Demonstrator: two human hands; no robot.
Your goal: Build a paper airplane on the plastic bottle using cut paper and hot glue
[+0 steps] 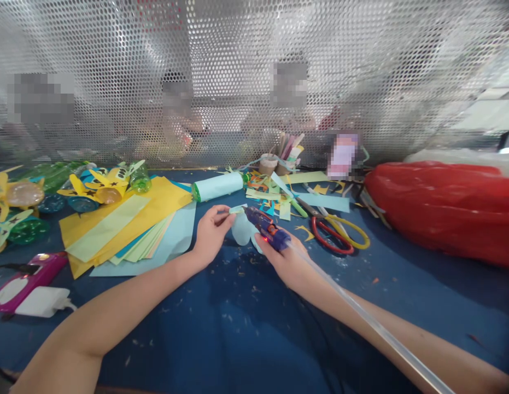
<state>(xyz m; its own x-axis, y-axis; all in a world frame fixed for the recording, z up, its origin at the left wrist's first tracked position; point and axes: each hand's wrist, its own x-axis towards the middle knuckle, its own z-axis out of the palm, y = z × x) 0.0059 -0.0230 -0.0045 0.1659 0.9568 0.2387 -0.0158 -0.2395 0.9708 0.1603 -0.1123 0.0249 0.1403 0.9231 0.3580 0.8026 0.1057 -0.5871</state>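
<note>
My left hand (pixel 211 232) pinches a light blue paper cutout (pixel 240 227) at its upper edge, just above the blue table (pixel 246 328). My right hand (pixel 285 257) is closed around a blue and purple glue gun (pixel 265 225). The gun's nozzle points at the top of the cutout, near my left fingertips. A long clear glue stick (pixel 361 314) runs back from the gun along my right forearm. A small red light glows on the gun's underside.
A stack of yellow, green and blue paper sheets (pixel 127 224) lies at left, a paper-wrapped bottle (pixel 219 186) behind it. Red and yellow scissors (pixel 334 232) lie right of the gun. A red plastic bag (pixel 443 210) fills the right. Bottle crafts (pixel 94 189), a pink phone (pixel 27 279) and charger (pixel 43 302) sit far left. Perforated metal screen behind.
</note>
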